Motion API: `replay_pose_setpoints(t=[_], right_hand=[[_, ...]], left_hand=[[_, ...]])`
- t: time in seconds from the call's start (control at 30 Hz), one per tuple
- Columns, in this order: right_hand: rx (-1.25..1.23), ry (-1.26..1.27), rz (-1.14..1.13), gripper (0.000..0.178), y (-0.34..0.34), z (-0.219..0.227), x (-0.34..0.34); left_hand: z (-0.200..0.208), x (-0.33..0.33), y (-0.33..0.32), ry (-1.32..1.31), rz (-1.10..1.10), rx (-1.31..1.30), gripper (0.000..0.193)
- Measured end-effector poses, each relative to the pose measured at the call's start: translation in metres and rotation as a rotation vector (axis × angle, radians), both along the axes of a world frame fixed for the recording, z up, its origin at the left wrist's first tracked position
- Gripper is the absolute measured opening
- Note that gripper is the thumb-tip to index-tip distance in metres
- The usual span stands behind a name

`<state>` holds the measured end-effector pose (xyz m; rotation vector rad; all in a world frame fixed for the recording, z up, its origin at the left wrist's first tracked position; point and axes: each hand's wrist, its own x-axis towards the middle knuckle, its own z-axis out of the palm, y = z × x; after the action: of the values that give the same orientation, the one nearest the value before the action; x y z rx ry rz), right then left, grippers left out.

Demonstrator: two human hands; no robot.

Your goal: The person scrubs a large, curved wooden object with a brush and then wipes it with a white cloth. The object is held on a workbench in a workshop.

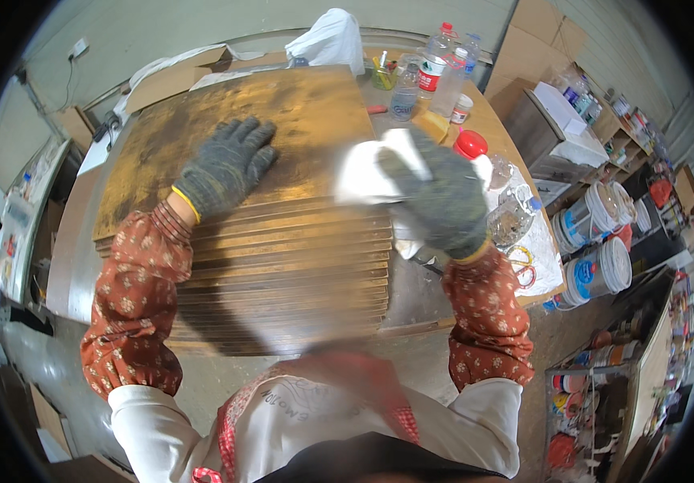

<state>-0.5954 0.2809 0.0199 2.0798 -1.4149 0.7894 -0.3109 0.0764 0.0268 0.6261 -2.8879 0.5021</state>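
Note:
A tall stack of flat panels (323, 121), brown and gold with dark mottling, lies on the table before me. My left hand (226, 167), in a dark grey glove with a yellow cuff edge, rests flat on the top panel with its fingers stretched out. Over the stack's right edge, my right hand (444, 193), gloved alike and smeared by motion, grips a white cloth (371, 169). Part of the cloth is hidden behind the fingers. A red-lidded container (470, 145) stands just beyond the right hand.
Several plastic bottles (431, 72) stand at the table's back right, beside a cup of pens (382, 78). Clear jars (510, 221) and scissors (524, 266) lie on white paper at the right. Paint buckets (596, 270) sit beyond the table. An open cardboard box (174, 80) is behind the stack.

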Motion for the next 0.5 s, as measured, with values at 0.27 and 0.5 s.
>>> replay_pose_setpoints(t=[0.27,0.5], right_hand=[[0.282,0.279,0.203,0.058,-0.049,-0.006,0.028],[0.348,0.283,0.248,0.054,-0.05,0.003,-0.002]], left_hand=[[-0.015,0.012,-0.029,0.17,-0.207,-0.126,0.034],[-0.019,0.02,-0.025,0.179,0.094,0.161,0.058]])
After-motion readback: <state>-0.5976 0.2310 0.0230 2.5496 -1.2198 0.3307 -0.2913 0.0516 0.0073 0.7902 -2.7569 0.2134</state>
